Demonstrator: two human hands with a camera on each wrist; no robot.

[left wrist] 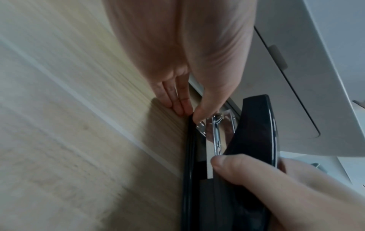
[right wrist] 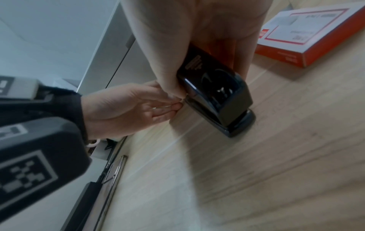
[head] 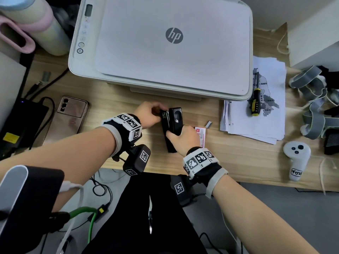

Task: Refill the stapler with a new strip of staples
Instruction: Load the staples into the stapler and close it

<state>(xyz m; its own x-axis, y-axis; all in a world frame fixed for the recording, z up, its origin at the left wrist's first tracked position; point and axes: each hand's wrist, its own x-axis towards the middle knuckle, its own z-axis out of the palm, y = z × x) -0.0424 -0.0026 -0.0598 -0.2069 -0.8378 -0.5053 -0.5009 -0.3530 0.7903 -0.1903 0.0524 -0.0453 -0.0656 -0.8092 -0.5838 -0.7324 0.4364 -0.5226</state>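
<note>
A black stapler (head: 176, 123) lies on the wooden desk (head: 238, 154) in front of the printer, its top arm (left wrist: 256, 125) swung up off the metal magazine (left wrist: 216, 136). My left hand (head: 161, 111) pinches the stapler's front end, thumb (left wrist: 205, 109) on the magazine's tip and fingers (left wrist: 177, 104) against the base. My right hand (head: 174, 133) grips the stapler's rear half, thumb (left wrist: 227, 162) on one side. A loose strip of staples (head: 208, 124) lies just right of the stapler. Beside my right hand is the red-and-white staple box (right wrist: 308, 36).
A white printer (head: 161, 44) fills the desk behind the stapler. A phone (head: 69, 116) and a power brick (head: 22, 116) with cables lie left. At right are a paper stack (head: 256, 121) with a screwdriver (head: 255, 103), grey straps (head: 311, 99) and a white controller (head: 297, 158).
</note>
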